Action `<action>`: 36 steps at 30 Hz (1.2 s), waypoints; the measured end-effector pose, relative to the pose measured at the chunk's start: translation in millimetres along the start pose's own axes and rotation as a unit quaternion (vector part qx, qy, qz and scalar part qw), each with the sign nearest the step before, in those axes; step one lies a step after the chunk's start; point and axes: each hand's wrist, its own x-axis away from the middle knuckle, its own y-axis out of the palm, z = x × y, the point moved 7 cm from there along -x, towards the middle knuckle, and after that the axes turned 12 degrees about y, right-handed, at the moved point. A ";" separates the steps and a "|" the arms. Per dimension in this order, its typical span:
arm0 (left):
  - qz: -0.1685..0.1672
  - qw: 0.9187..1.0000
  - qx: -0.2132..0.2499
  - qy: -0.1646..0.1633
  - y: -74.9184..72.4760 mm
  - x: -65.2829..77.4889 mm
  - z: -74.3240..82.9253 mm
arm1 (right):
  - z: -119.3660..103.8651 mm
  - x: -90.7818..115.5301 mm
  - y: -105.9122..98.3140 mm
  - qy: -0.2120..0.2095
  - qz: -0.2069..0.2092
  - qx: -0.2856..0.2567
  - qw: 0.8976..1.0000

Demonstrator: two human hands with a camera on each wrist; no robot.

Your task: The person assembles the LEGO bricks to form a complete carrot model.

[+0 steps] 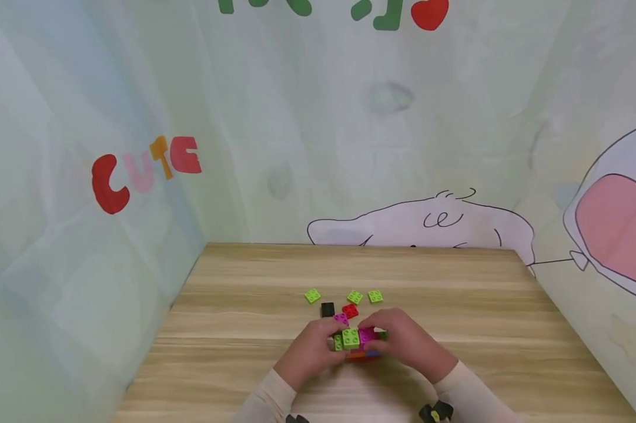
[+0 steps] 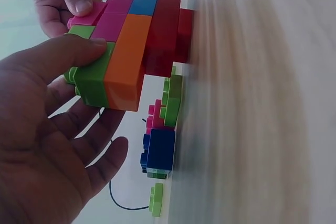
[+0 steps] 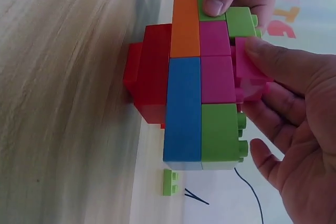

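Note:
A built-up stack of toy building blocks [image 3: 184, 108] stands on the table: red at the bottom, orange and blue above, then green and magenta, with a lime block [image 1: 351, 338] on top. My left hand [image 1: 310, 348] grips its left end, thumb on the green block [image 2: 94, 82]. On the top layer my right hand [image 1: 408, 339] pinches a magenta block [image 3: 249, 59] beside the lime one. That block looks slightly askew; whether it is fully seated I cannot tell. The right fingertips are partly hidden behind it.
Behind the stack lie loose blocks: a lime one [image 1: 313, 295], two more lime ones farther right, a dark one [image 1: 327, 309], a red one [image 1: 350, 310] and a magenta one [image 1: 341, 318]. A printed cloth wall [image 1: 275, 200] rises at the table's back edge.

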 end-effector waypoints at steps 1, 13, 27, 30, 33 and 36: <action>0.000 1.000 0.000 0.001 -0.5 0.1 -0.2 | 0.0 -1.1 0.2 0.007 -0.006 -0.005 1.000; 0.001 1.000 0.003 0.002 -2.0 -0.8 -0.8 | 2.6 -1.0 5.4 0.060 0.009 -0.025 0.998; 0.007 0.999 0.025 -0.028 -17.1 24.6 -13.0 | 32.3 -38.4 5.3 0.107 0.022 -0.062 0.992; 0.006 0.999 0.028 -0.029 -21.1 28.8 -15.8 | 38.4 -59.3 20.8 0.084 -0.013 -0.039 0.996; 0.005 0.999 0.039 -0.029 -21.7 30.3 -17.0 | 40.8 -75.1 40.6 0.054 -0.060 -0.025 0.996; 0.006 0.998 0.048 -0.032 -20.3 31.0 -17.4 | 38.9 -84.4 54.4 0.028 -0.088 -0.014 0.996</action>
